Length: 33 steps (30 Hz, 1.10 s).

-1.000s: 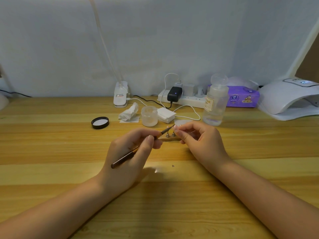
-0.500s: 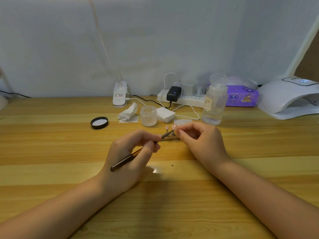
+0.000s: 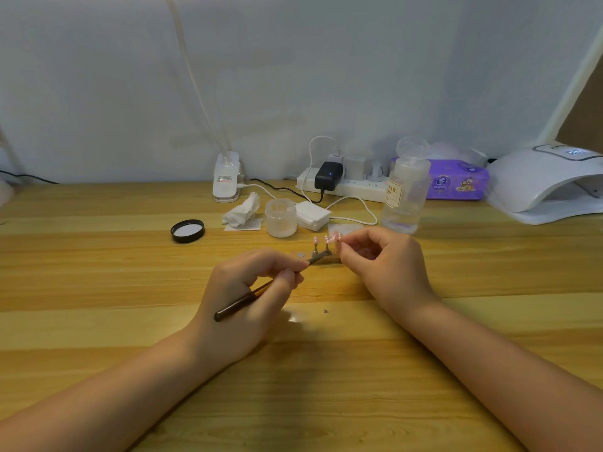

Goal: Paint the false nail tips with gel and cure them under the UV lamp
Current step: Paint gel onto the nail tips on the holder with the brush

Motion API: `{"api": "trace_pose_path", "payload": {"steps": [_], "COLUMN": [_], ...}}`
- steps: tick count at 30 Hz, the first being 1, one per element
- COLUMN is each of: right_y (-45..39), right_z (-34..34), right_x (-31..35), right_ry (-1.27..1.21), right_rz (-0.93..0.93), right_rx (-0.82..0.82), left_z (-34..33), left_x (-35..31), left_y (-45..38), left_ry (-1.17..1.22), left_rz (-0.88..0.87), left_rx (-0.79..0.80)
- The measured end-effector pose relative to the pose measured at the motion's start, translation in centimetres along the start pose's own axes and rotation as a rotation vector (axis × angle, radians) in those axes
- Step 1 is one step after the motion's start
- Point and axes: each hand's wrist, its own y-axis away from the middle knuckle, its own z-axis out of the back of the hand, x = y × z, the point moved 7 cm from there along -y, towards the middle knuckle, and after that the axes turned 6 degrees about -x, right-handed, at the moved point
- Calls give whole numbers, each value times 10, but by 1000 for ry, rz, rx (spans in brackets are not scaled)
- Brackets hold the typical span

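The left hand grips a dark-handled brush between thumb and fingers; the handle end points toward the near left and the tip end toward the nail tip stand. The stand sits on the wooden table at centre, between the two hands, and carries a row of small pink false nail tips on upright posts. The right hand has its fingers curled, with the fingertips at the right end of the stand; whether they pinch a post or only touch it cannot be told.

Farther back on the table, from left to right: a black jar lid lying inside-up, a crumpled white wipe, an open translucent jar, a stack of white pads, and a clear pump bottle with a label. Along the far edge are a white clip-on lamp base, a white power strip with a black adapter plugged in, and a purple tissue pack. The white UV lamp stands at the far right, well apart from the stand.
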Motion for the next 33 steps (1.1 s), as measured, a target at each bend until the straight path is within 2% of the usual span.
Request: {"api": "trace_pose_path", "payload": {"steps": [3, 10, 18, 25, 30, 33], "right_y": [0, 3, 1, 3, 1, 0], "right_z": [-2, -5, -3, -7, -6, -5], "right_x": [1, 6, -1, 4, 2, 0], "right_ry": [14, 28, -4, -26, -40, -61], "right_rz": [10, 61, -3, 27, 3, -16], "right_rx": [11, 20, 1, 44, 49, 45], "left_z": [1, -3, 1, -3, 0, 2], "left_x": [-2, -5, 0, -7, 2, 1], "left_y": [-1, -2, 1, -2, 1, -1], "left_ry": [21, -44, -11, -38, -12, -22], "left_rz": [-15, -83, 5, -56, 18, -17], "left_rx": [-28, 15, -20, 12, 5, -28]}}
